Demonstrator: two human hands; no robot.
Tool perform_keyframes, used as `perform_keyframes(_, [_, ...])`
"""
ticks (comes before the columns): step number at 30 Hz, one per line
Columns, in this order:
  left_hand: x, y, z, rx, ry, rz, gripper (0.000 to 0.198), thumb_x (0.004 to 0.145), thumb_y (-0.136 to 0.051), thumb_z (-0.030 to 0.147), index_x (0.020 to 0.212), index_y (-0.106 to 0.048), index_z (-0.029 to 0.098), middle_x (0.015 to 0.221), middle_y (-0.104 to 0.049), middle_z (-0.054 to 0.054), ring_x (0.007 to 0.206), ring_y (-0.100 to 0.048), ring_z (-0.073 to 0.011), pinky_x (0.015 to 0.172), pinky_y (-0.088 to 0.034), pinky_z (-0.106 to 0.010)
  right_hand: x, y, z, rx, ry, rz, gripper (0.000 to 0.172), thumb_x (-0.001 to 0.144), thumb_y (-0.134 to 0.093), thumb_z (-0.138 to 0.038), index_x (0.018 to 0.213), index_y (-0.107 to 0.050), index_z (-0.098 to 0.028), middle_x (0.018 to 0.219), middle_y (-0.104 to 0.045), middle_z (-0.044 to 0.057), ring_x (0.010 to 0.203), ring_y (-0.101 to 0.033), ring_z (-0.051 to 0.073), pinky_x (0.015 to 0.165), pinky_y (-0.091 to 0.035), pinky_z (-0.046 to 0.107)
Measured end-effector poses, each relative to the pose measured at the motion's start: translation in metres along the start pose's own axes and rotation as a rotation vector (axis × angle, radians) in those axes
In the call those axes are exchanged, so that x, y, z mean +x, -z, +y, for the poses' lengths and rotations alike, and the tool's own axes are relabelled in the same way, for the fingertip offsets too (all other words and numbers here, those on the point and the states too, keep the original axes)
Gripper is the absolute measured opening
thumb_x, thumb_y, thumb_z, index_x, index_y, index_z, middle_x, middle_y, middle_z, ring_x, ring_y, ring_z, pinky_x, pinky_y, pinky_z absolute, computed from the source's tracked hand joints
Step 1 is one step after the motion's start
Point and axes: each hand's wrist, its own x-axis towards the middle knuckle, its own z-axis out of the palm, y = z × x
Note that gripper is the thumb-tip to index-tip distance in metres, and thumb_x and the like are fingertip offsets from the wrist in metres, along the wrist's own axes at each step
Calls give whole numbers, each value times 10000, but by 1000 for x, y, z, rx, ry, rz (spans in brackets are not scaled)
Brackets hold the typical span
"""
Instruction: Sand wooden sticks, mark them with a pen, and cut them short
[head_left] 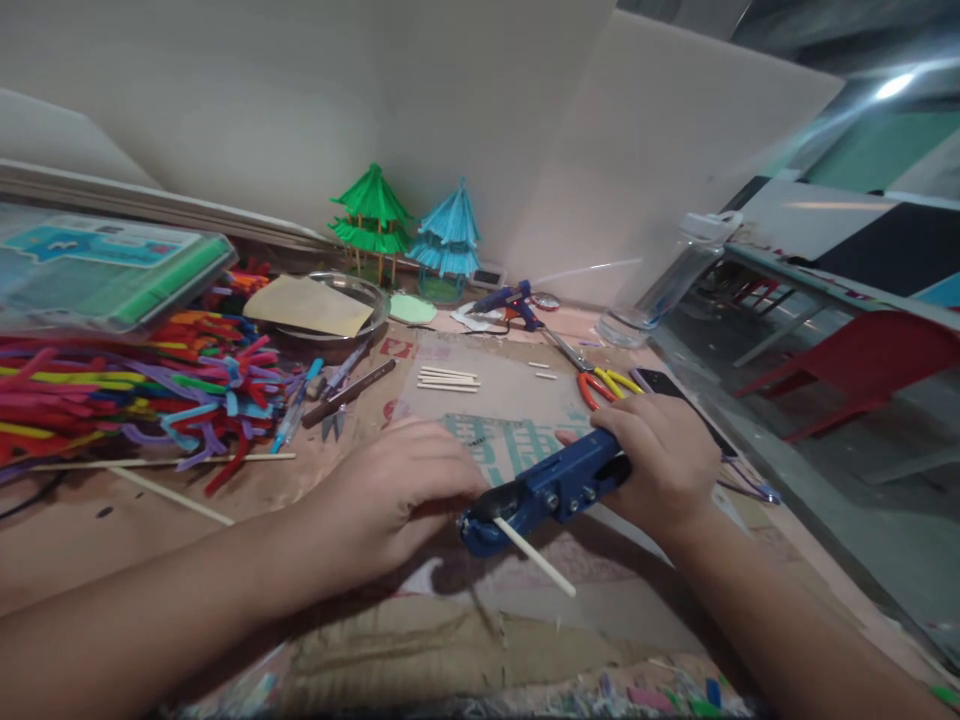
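Note:
My right hand [664, 460] is wrapped round the handles of a blue pipe cutter [559, 488], which points left over the middle of the worktop. Through its jaws passes a thin wooden stick [536, 558], one end sticking out toward me. My left hand [416, 480] is closed right beside the jaws, on the far side of the stick. Its fingertips are partly hidden, but they seem to hold the stick's other part. Beyond my hands lie several short cut sticks [448, 379] in a small row, and two tiny pieces [544, 374] to their right.
Pipe cleaners [187, 390] heap at the left beside a plastic case [112, 265]. At the back stand green [373, 225] and blue [448, 235] paper-roofed models, a glue gun [510, 302] and a clear bottle [667, 285]. Orange-handled pliers or scissors [589, 385] and a phone [667, 385] lie right.

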Motion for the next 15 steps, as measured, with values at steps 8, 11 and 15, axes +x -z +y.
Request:
perform_keyframes(8, [0, -1, 6, -76, -16, -28, 162, 947, -491, 142, 916, -640, 198, 859, -699, -13, 848, -612, -130, 807, -425, -256, 5, 11, 1, -60, 38, 46, 177, 838, -701, -271, 855, -535, -215, 682, -616, 27, 648, -560, 193, 641, -434, 322])
perform_keyframes(11, [-1, -2, 6, -103, -19, -24, 151, 951, -498, 150, 928, -636, 207, 861, -694, -6, 855, -614, -127, 811, -422, -258, 6, 13, 1, -87, 54, 55, 191, 836, -707, -305, 849, -539, -216, 672, -617, 26, 646, -561, 200, 648, -443, 332])
perform_keyframes(15, [0, -2, 7, -109, -18, -24, 151, 948, -500, 150, 915, -637, 205, 837, -685, -5, 838, -611, -128, 796, -426, -260, 6, 15, 2, -109, 62, 57, 168, 843, -693, -312, 850, -550, -224, 656, -610, 19, 632, -545, 198, 634, -438, 331])
